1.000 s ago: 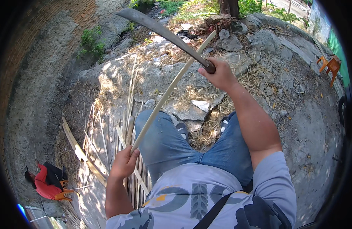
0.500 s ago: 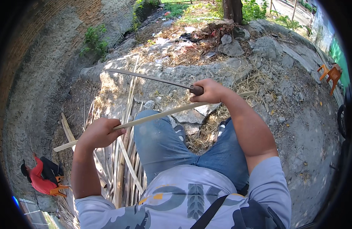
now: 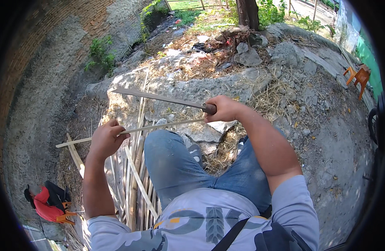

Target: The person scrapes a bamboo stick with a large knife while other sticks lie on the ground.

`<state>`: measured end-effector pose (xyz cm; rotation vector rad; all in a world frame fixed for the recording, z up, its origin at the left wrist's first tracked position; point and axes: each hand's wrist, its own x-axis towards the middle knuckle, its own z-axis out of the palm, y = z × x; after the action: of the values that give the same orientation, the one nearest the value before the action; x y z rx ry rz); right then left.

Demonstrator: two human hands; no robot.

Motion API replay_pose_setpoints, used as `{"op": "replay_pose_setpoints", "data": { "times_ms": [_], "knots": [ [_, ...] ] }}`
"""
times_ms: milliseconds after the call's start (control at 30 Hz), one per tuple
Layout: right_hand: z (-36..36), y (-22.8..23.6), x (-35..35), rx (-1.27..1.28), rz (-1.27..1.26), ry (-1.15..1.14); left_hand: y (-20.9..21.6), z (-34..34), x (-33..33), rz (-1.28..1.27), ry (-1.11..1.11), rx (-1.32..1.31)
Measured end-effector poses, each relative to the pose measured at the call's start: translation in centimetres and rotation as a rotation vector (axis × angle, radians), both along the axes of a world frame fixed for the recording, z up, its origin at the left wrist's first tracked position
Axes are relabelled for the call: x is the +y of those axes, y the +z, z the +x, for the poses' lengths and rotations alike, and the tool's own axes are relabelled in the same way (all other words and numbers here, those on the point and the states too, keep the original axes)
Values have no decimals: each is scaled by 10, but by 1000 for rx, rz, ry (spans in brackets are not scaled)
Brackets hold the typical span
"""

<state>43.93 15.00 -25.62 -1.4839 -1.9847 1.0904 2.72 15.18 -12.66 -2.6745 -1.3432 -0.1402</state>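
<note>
My right hand (image 3: pixel 223 109) is closed around the dark handle of a machete (image 3: pixel 163 97). Its long blade points left, and its flat side shows. A thin pale bamboo strip (image 3: pixel 159 126) runs below the blade, nearly level, across the front of my knees. My left hand (image 3: pixel 106 139) grips this strip between thumb and fingers, with its left end sticking out past the hand. At the other side the strip reaches the lower fingers of my right hand, where its end is hidden. Blade and strip are apart at the left.
More long strips (image 3: pixel 136 184) lie in a bundle by my left leg. Broken stone slabs (image 3: pixel 205 133) and curled shavings (image 3: pixel 267 98) cover the ground ahead. A person in red (image 3: pixel 46 205) sits far left. An orange chair (image 3: pixel 359 79) stands at the far right.
The strip has been rolled and looks thinner; its right part no longer shows beyond my right hand. My right hand has dropped slightly, and the machete blade has turned to show more of its side.
</note>
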Motion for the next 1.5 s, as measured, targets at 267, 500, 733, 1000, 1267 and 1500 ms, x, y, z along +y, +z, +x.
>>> {"op": "replay_pose_setpoints", "data": {
  "times_ms": [267, 500, 733, 1000, 1267, 1500],
  "knots": [
    [-14, -1, 0, -145, 93, -28, 21, 4, 4, 243, -119, -7],
    [-18, 8, -6, -117, 288, -174, -10, -7, 21, 866, -47, -139],
    [-6, 6, 0, -16, 359, -278, -137, 55, -6, 304, 134, -940],
    [-5, 9, -1, 73, 510, -345, -171, 166, -22, -724, 34, -816],
    [-4, 18, -2, 145, 564, -470, -164, 248, -20, -569, -326, -722],
    [-10, 22, -11, 427, 690, -532, -173, 281, -18, -642, -302, -926]
  ]
}}
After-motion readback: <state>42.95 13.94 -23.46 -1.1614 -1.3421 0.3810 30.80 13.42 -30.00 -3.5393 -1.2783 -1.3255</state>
